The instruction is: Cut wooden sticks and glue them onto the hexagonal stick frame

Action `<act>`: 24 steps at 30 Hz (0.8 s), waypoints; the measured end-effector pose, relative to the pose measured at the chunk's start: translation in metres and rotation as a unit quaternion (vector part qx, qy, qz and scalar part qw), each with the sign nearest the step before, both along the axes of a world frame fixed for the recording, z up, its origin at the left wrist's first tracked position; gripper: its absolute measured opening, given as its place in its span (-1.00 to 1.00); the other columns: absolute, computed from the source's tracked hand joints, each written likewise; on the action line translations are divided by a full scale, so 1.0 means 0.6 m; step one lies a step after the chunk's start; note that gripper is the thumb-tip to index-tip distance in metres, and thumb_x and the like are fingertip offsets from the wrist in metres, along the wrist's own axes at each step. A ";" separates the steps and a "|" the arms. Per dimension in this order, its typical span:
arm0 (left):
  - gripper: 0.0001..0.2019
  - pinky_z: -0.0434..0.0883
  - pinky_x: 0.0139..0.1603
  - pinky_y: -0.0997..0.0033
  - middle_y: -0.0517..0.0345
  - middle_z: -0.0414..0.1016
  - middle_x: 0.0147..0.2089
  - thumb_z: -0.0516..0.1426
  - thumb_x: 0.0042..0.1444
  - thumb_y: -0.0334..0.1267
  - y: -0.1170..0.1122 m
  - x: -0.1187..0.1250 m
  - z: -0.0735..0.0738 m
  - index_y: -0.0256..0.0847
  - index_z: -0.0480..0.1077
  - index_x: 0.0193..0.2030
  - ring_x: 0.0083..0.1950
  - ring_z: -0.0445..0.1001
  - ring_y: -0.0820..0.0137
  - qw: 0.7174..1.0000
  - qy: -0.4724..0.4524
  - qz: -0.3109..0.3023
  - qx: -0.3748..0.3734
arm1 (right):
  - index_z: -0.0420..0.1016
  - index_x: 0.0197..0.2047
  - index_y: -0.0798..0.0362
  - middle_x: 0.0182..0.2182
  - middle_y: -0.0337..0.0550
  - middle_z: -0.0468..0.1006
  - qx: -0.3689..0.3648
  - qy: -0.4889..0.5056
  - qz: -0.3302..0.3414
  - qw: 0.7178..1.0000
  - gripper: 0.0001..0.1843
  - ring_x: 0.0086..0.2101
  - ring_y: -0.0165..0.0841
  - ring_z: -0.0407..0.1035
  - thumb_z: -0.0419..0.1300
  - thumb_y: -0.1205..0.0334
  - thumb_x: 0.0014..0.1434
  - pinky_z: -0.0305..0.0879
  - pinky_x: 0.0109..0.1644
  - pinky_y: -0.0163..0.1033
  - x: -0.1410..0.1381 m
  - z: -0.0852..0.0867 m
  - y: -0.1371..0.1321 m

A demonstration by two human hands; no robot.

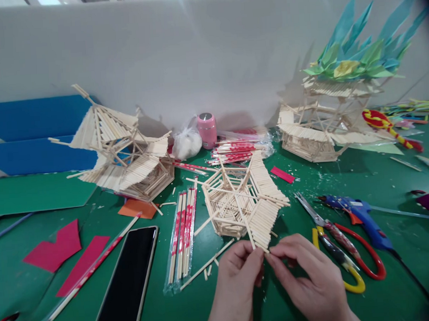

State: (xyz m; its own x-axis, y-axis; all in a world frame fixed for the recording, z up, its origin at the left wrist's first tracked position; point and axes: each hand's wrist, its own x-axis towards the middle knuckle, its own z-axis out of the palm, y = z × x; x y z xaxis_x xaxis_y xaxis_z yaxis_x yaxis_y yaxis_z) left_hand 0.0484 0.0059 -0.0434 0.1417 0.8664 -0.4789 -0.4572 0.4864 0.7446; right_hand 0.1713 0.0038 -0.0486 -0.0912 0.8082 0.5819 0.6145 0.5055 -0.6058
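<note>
A small hexagonal model of thin wooden sticks (238, 202) stands on the green table (373, 171) in the middle. My left hand (237, 276) and my right hand (307, 275) meet just below its near edge. Both pinch at the lower end of its sloping stick roof panel (265, 203). The fingertips of the two hands almost touch. What lies between them beyond the stick ends is too small to make out.
Wrapped chopsticks (180, 239) and a black phone (129, 280) lie to the left. Scissors (343, 249) and a blue glue gun (361, 217) lie to the right. Two larger stick models (124, 155) (320, 126) stand behind, with a pink cup (206, 129), red paper pieces (57, 248) and a white partition.
</note>
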 end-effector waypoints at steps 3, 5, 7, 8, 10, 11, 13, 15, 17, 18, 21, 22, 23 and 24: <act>-0.86 0.10 -0.46 0.52 0.26 0.27 -0.57 0.17 -0.08 -0.25 -0.001 0.001 0.004 -0.28 0.34 -0.52 -0.53 0.11 0.54 1.000 0.010 0.000 -0.004 | 0.38 -0.43 0.07 -0.54 -0.20 0.43 0.004 0.000 0.002 1.000 -0.92 -0.52 -0.44 0.32 0.14 0.43 0.01 0.29 -0.49 -0.36 0.000 -0.002 -0.001; -0.86 0.10 -0.46 0.51 0.25 0.28 -0.56 0.17 -0.08 -0.25 -0.002 0.002 0.005 -0.28 0.34 -0.52 -0.52 0.12 0.53 1.000 0.013 -0.001 0.000 | 0.38 -0.43 0.08 -0.54 -0.20 0.42 0.008 0.006 0.007 1.000 -0.91 -0.52 -0.45 0.31 0.14 0.45 0.00 0.28 -0.49 -0.36 -0.001 -0.004 -0.002; -0.86 0.11 -0.45 0.51 0.24 0.29 -0.56 0.17 -0.07 -0.26 -0.002 0.002 0.006 -0.28 0.34 -0.52 -0.52 0.13 0.53 1.000 0.012 0.002 0.002 | 0.38 -0.43 0.09 -0.54 -0.20 0.41 0.006 0.012 0.011 1.000 -0.90 -0.51 -0.45 0.31 0.15 0.47 -0.01 0.28 -0.48 -0.36 -0.001 -0.006 -0.002; -0.86 0.11 -0.45 0.51 0.24 0.29 -0.56 0.17 -0.07 -0.26 -0.002 0.002 0.005 -0.28 0.34 -0.52 -0.52 0.13 0.53 1.000 0.012 0.002 0.001 | 0.38 -0.43 0.09 -0.54 -0.20 0.41 0.006 0.015 0.012 1.000 -0.90 -0.51 -0.45 0.31 0.15 0.47 -0.01 0.27 -0.48 -0.36 -0.001 -0.006 -0.002; -0.87 0.10 -0.45 0.51 0.25 0.28 -0.57 0.17 -0.08 -0.27 -0.001 0.002 0.004 -0.28 0.34 -0.52 -0.52 0.12 0.53 1.000 0.011 0.003 0.000 | 0.38 -0.43 0.10 -0.54 -0.19 0.41 0.005 0.017 0.014 1.000 -0.89 -0.50 -0.46 0.30 0.15 0.48 -0.01 0.27 -0.47 -0.36 -0.002 -0.006 -0.002; -0.87 0.10 -0.45 0.51 0.26 0.27 -0.57 0.17 -0.08 -0.27 -0.001 0.001 0.003 -0.29 0.34 -0.52 -0.52 0.11 0.53 1.000 0.011 0.003 0.000 | 0.37 -0.43 0.10 -0.54 -0.19 0.41 0.004 0.018 0.016 1.000 -0.89 -0.50 -0.46 0.30 0.15 0.49 -0.01 0.27 -0.47 -0.36 -0.002 -0.006 -0.001; -0.86 0.10 -0.45 0.51 0.27 0.26 -0.59 0.17 -0.08 -0.27 0.000 0.001 0.001 -0.29 0.35 -0.53 -0.53 0.10 0.54 1.000 0.010 0.004 -0.001 | 0.37 -0.43 0.10 -0.53 -0.19 0.41 0.003 0.019 0.018 1.000 -0.89 -0.50 -0.46 0.30 0.15 0.50 -0.01 0.26 -0.46 -0.36 -0.003 -0.005 -0.001; -0.86 0.09 -0.46 0.51 0.27 0.24 -0.60 0.17 -0.09 -0.28 0.001 0.000 0.000 -0.30 0.35 -0.54 -0.53 0.09 0.54 1.000 0.005 0.007 0.000 | 0.37 -0.43 0.11 -0.54 -0.19 0.41 0.003 0.018 0.018 1.000 -0.89 -0.50 -0.46 0.29 0.15 0.49 -0.01 0.26 -0.46 -0.36 -0.003 -0.004 0.000; -0.86 0.08 -0.47 0.51 0.28 0.23 -0.60 0.18 -0.09 -0.28 0.001 0.000 -0.001 -0.30 0.36 -0.55 -0.54 0.08 0.54 1.000 -0.003 0.008 -0.001 | 0.37 -0.43 0.11 -0.54 -0.19 0.42 0.007 0.018 0.016 1.000 -0.90 -0.50 -0.46 0.30 0.15 0.49 -0.01 0.26 -0.47 -0.37 -0.004 -0.004 0.001; -0.86 0.07 -0.48 0.51 0.28 0.23 -0.61 0.18 -0.09 -0.27 0.001 -0.001 0.000 -0.30 0.36 -0.55 -0.54 0.08 0.54 1.000 -0.007 0.008 -0.001 | 0.38 -0.43 0.11 -0.54 -0.19 0.42 0.009 0.019 0.015 1.000 -0.90 -0.50 -0.46 0.30 0.15 0.48 -0.01 0.26 -0.47 -0.37 -0.004 -0.005 0.001; -0.84 0.03 -0.51 0.52 0.30 0.20 -0.64 0.17 -0.09 -0.27 0.000 -0.002 0.000 -0.30 0.35 -0.57 -0.56 0.06 0.55 1.000 -0.017 0.009 0.000 | 0.38 -0.43 0.11 -0.54 -0.19 0.42 0.010 0.019 0.013 1.000 -0.90 -0.50 -0.46 0.30 0.16 0.48 -0.01 0.27 -0.46 -0.37 -0.004 -0.005 0.001; -0.84 0.02 -0.52 0.52 0.30 0.20 -0.64 0.17 -0.09 -0.27 -0.001 -0.002 -0.001 -0.30 0.35 -0.58 -0.57 0.05 0.55 1.000 -0.019 0.010 0.002 | 0.38 -0.43 0.10 -0.54 -0.19 0.42 0.010 0.018 0.013 1.000 -0.90 -0.50 -0.46 0.30 0.16 0.48 -0.01 0.27 -0.45 -0.37 -0.004 -0.005 0.001; -0.83 0.00 -0.53 0.52 0.31 0.19 -0.65 0.17 -0.09 -0.27 -0.001 -0.003 -0.001 -0.30 0.34 -0.59 -0.57 0.05 0.55 1.000 -0.020 0.010 0.004 | 0.37 -0.43 0.10 -0.54 -0.19 0.42 0.009 0.018 0.013 1.000 -0.90 -0.49 -0.46 0.30 0.16 0.49 -0.01 0.27 -0.45 -0.37 -0.004 -0.005 0.001; -0.83 -0.01 -0.54 0.52 0.31 0.19 -0.65 0.17 -0.10 -0.27 -0.001 -0.003 -0.001 -0.30 0.34 -0.59 -0.58 0.04 0.55 1.000 -0.020 0.009 0.005 | 0.37 -0.43 0.10 -0.54 -0.19 0.42 0.009 0.018 0.013 1.000 -0.90 -0.49 -0.46 0.30 0.16 0.49 -0.01 0.27 -0.45 -0.37 -0.004 -0.004 0.001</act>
